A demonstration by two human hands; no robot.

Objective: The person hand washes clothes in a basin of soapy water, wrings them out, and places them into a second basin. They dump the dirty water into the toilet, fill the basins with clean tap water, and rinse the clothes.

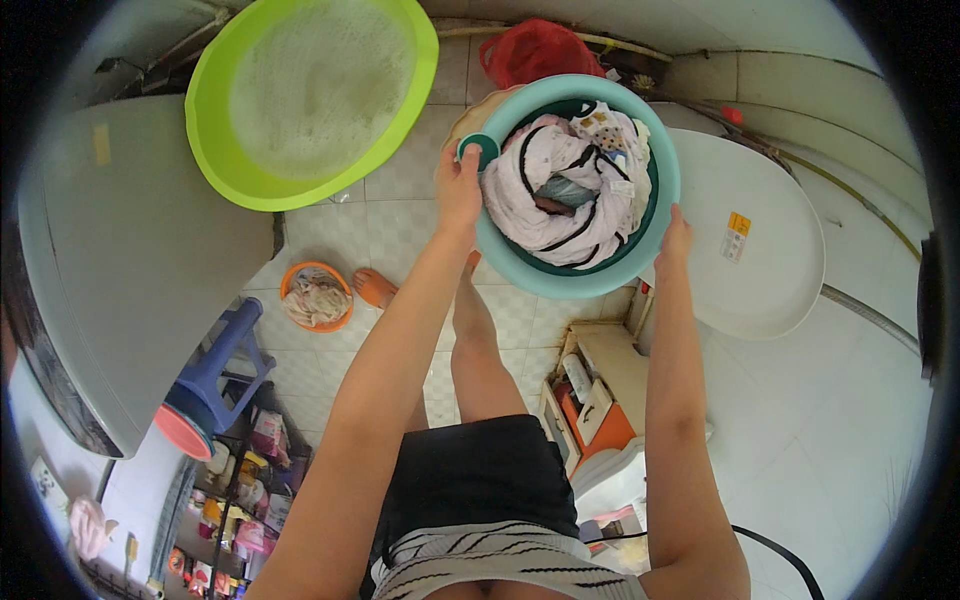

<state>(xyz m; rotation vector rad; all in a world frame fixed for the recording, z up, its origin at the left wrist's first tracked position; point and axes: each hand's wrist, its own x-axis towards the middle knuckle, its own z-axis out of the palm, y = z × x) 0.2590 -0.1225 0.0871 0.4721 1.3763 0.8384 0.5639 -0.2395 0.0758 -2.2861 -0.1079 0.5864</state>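
Note:
Between my hands is a round light-teal plastic basin [577, 283], its inside a darker green. My left hand [459, 191] grips its left rim, the thumb by a small round green piece [480, 152], perhaps a cap or part of a handle. On the right rim, my right hand [675, 238] has hold of the edge. A twisted heap of white laundry with black trim [536, 225] fills the basin, and a dotted printed cloth [600, 129] lies at its top. What supports the basin from below, if anything, is hidden.
A lime-green tub [424, 82] of foamy water stands upper left, above a grey appliance [142, 225]. An orange basket [349, 292] of cloth sits on the tiles. A white lid [765, 300] is at right, a red mesh bag [540, 52] behind, a blue stool [217, 375] lower left.

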